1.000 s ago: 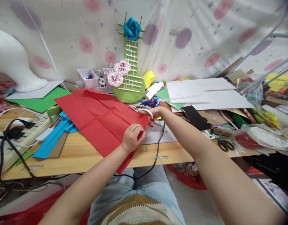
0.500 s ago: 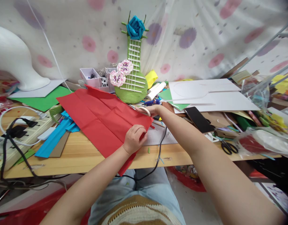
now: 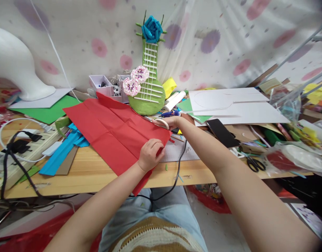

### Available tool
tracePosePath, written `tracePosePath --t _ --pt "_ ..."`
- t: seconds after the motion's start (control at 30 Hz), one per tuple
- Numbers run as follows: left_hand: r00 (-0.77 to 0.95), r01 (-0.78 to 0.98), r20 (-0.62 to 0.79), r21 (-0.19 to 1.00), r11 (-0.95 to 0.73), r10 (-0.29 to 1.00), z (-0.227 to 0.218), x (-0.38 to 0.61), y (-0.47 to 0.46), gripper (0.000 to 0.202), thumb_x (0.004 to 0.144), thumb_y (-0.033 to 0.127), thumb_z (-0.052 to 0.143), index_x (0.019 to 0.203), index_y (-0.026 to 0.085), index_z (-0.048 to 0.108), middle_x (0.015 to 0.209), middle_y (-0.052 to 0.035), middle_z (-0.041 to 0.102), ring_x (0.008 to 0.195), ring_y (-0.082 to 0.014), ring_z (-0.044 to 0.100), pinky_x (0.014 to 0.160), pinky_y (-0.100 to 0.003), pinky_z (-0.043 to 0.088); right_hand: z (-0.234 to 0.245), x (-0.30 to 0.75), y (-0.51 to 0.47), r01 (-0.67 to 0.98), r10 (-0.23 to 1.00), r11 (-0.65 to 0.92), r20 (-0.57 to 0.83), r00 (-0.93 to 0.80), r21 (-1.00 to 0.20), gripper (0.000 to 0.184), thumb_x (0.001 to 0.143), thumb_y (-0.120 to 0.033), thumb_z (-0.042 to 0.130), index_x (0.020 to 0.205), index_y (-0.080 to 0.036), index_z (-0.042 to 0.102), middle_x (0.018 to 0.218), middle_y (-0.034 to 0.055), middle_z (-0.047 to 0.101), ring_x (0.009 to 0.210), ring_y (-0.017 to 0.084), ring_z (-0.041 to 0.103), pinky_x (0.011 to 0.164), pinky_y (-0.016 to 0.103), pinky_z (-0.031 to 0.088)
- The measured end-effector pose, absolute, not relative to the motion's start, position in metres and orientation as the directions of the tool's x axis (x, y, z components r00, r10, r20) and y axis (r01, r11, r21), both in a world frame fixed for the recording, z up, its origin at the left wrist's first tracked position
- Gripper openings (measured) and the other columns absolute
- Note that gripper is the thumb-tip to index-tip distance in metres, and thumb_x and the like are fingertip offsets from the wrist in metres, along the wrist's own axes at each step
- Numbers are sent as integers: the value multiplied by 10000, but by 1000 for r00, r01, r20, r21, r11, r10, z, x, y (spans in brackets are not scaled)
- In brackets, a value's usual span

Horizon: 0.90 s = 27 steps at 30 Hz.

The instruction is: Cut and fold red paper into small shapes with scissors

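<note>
A large creased sheet of red paper lies across the wooden table, its lower corner hanging over the front edge. My left hand is closed, pinching the sheet's near right edge. My right hand is closed on a pair of scissors with pale handles, whose blades sit at the sheet's far right edge. Just behind them stands a green paper guitar with a blue flower on top.
A power strip with cables and blue paper strips lie at left. A black cable drops off the table front. A phone, black scissors, white sheets and craft clutter fill the right.
The scissors and my right hand have crept slightly further along the red paper's far edge; my left hand keeps its pinch. The view shifted a little.
</note>
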<state>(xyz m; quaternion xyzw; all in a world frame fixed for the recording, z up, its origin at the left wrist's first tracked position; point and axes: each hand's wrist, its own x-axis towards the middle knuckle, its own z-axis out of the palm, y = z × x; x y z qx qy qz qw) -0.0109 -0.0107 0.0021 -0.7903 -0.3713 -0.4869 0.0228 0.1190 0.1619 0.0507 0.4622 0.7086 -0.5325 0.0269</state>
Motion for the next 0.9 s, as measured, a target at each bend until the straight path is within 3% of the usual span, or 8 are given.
tracePosePath --t 0.2,0.43,0.53,0.63,0.77,0.9 --pt "261 608 777 329 -722 573 1 -12 -11 56 845 202 495 804 187 530 835 -63 619 824 -174 560 755 -299 477 63 120 151 689 667 -91 -558 -494 -719 515 726 -630 606 985 -184 608 715 26 661 585 141 595 532 236 540" --pt "308 558 713 400 -727 629 11 -10 -12 97 863 249 492 820 180 544 866 -73 618 849 -177 557 781 -307 474 66 129 144 698 579 -176 -646 -497 -694 562 778 -658 514 1055 -175 587 778 51 655 631 143 603 545 234 529" --pt "395 498 617 478 -723 680 30 -23 -5 173 863 338 511 915 180 557 957 -81 614 933 -184 555 848 -316 466 66 134 144 720 543 -159 -669 -508 -676 533 800 -634 504 1059 -175 583 739 44 635 583 134 572 506 234 504" --pt "355 567 570 499 -655 741 44 -53 8 226 903 347 429 982 176 555 1026 -86 604 1015 -186 540 944 -346 423 68 137 144 751 540 -157 -692 -479 -642 510 816 -607 502 1032 -153 590 700 49 615 527 131 533 482 254 480" --pt "332 775 428 385 -502 841 35 -102 19 348 909 395 390 1133 170 534 1172 -110 563 1141 -222 495 1019 -401 368 73 140 143 758 508 -180 -719 -474 -626 449 833 -570 499 922 -141 597 681 61 604 560 160 557 580 334 513" --pt "425 842 248 243 -481 870 7 -130 16 557 898 486 384 1349 160 406 1424 -138 389 1330 -244 337 1119 -441 225 73 136 144 790 464 -161 -752 -469 -592 407 832 -548 512 806 -147 574 665 62 598 584 172 575 613 361 517"
